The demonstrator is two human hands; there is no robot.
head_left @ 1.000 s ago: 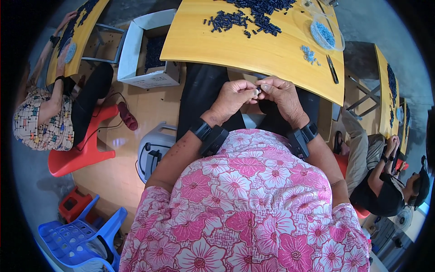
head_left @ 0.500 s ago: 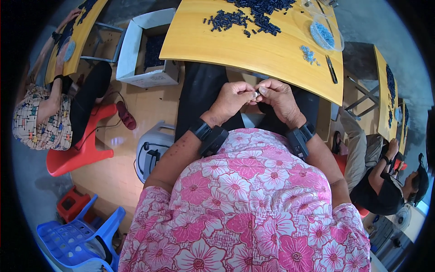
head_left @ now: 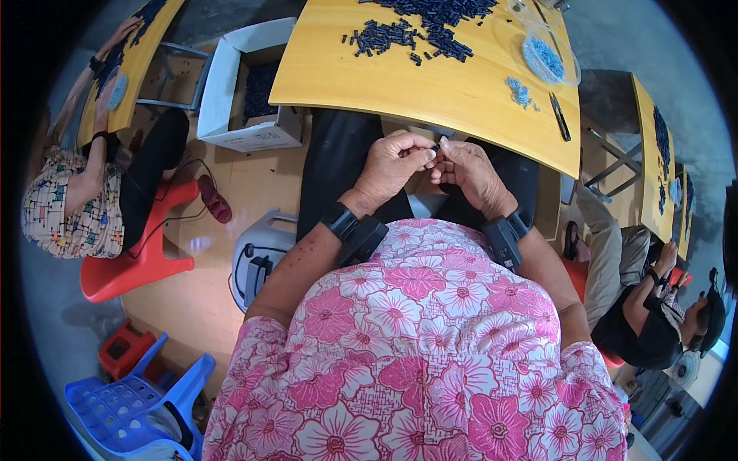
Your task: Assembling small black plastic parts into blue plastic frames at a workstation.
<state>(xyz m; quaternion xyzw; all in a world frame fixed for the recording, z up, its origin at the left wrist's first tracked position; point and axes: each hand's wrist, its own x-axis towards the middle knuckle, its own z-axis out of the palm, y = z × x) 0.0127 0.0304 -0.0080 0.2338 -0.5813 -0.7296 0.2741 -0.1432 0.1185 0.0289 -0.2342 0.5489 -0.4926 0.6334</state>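
Over my lap, just in front of the table edge, my two hands meet fingertip to fingertip. My left hand (head_left: 393, 167) is closed, pinching a small black plastic piece (head_left: 436, 148) between thumb and forefinger. My right hand (head_left: 473, 170) is closed too, its thumb and forefinger pressed together against the end of that piece; whatever lies between them is too small and hidden to name. On the yellow table (head_left: 338, 81) lies a big heap of similar short black pieces (head_left: 384, 34). Small pale-blue clear parts (head_left: 520, 92) are scattered at the right, beside a round clear tub (head_left: 544, 58) of them.
A dark pen-like tool (head_left: 560, 117) rests near the table's right edge. An open white carton (head_left: 250, 138) with dark contents stands left of the table. A grey stool (head_left: 265, 246), a red stool (head_left: 142, 261) and a blue plastic chair (head_left: 131, 407) stand left. Co-workers sit at tables on both sides.
My right fingers have shifted slightly, the lower ones loosening away from the left hand. Both hands stay in the same place, still joined at the black piece.
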